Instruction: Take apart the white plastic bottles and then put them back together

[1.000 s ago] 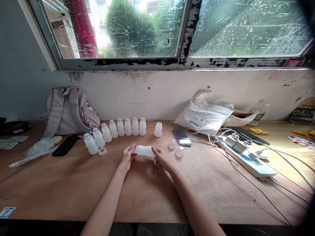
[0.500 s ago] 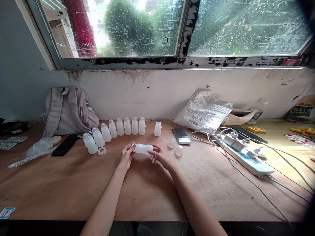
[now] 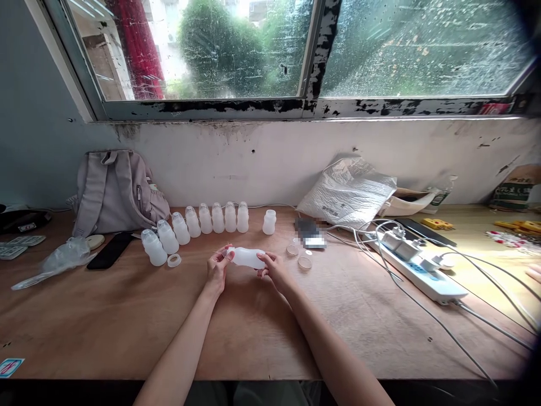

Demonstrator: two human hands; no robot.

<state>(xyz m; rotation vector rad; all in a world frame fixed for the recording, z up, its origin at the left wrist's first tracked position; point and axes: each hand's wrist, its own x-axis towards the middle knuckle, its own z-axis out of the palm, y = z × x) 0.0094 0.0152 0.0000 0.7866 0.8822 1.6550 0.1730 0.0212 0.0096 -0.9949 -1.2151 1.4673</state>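
A frosted white bottle (image 3: 248, 257) lies sideways between my two hands, just above the table. My left hand (image 3: 217, 269) is closed round its left end, fingers and thumb pinching there and hiding that end. At the other end, my right hand (image 3: 273, 268) grips the base with thumb on the near side and fingers beneath. Several similar bottles with clear caps (image 3: 180, 228) stand in a curved row behind to the left. One bottle (image 3: 269, 221) stands apart behind my right hand. A white ring (image 3: 174, 260) lies by the row, and clear rings (image 3: 305, 263) lie to the right.
A power strip (image 3: 422, 273) with plugs and trailing white cables lies on the right. At the back are a grey backpack (image 3: 110, 192) and a silver padded bag (image 3: 349, 192). A black phone (image 3: 110, 251) and a plastic bag (image 3: 63, 259) lie left. Another person's fingers (image 3: 534, 273) show at the right edge.
The bottle in my hands has tilted slightly, its right end lower. My right thumb has shifted a little on its base. The view has moved slightly.
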